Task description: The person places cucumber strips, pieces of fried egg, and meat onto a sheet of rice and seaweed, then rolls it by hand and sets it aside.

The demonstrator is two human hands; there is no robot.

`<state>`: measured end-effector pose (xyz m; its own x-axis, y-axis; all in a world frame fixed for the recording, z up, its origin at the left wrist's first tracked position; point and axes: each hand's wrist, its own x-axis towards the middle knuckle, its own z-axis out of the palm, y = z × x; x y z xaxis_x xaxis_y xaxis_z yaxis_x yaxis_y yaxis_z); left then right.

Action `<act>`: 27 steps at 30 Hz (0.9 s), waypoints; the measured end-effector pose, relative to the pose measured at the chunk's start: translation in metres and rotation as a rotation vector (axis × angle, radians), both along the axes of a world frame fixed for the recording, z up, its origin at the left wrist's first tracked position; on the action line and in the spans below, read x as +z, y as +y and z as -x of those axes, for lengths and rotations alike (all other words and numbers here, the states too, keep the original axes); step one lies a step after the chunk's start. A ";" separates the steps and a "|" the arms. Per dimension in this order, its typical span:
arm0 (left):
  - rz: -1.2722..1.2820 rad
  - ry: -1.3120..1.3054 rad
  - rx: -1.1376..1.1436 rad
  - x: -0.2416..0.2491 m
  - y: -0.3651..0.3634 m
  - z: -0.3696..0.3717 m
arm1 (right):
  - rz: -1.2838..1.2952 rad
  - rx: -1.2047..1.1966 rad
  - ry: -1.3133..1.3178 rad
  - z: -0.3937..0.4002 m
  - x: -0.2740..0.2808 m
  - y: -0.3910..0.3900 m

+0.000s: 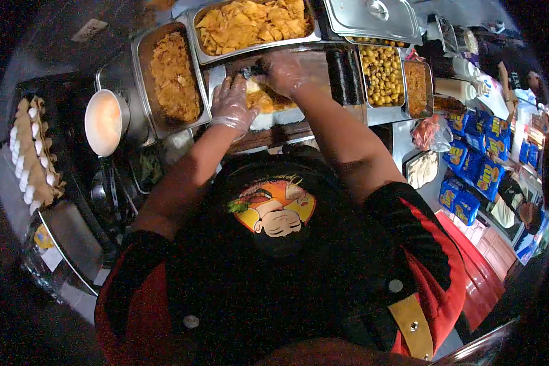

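On a wooden board [341, 114] lies a bed of white rice [268, 119] with a brown, saucy filling [267, 97] along its middle. Dark sheet-like edges, like seaweed, show beyond it. My left hand [229, 108], in a clear plastic glove, rests at the rice's left edge with its fingers extended. Over the far right part of the filling is my right hand [287, 72], also gloved. Motion smears its fingers, and I cannot tell what they hold. A stack of black seaweed sheets [345, 79] sits to its right.
Metal pans hold shredded filling [174, 73], yellow-orange pieces [253, 27] and small round yellow items [381, 76]. A metal lid [375, 18] covers part of the back right. A white-bowled pan [104, 122] and egg trays [36, 152] stand left; blue packets [476, 158] lie right.
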<state>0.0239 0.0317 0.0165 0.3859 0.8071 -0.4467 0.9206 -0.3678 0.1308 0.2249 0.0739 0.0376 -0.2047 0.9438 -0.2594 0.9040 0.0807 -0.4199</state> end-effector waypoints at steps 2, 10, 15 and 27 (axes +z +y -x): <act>0.009 -0.013 -0.015 0.004 0.001 -0.002 | 0.038 -0.061 0.098 -0.006 0.036 -0.008; 0.021 -0.037 -0.023 -0.003 0.008 -0.003 | 0.130 -0.551 0.390 -0.111 -0.010 -0.089; -0.086 -0.285 -0.066 -0.014 -0.002 0.010 | 0.186 -0.611 0.436 -0.154 -0.008 -0.137; -0.064 -0.670 -0.050 0.060 -0.023 0.001 | -0.210 -0.014 0.382 -0.115 0.186 -0.143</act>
